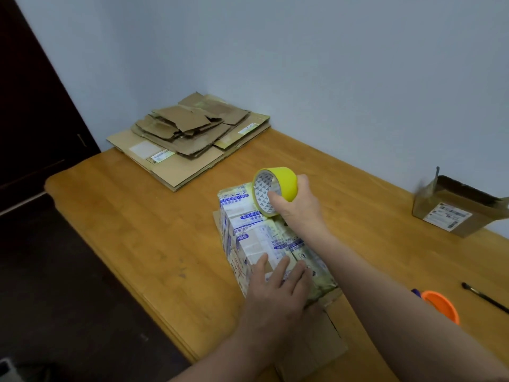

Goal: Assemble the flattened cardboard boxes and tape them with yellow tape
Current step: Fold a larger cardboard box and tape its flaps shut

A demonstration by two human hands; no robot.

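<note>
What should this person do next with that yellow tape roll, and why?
Probably lower the yellow tape roll onto the box top and stick its free end down. The right hand grips the roll over the box's far end, no pulled-out strip shows, and the left hand lies flat on the near end, steadying it.

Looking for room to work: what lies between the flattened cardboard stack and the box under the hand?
Only bare wooden table in the head view; the flattened cardboard stack and the box lie apart.
</note>
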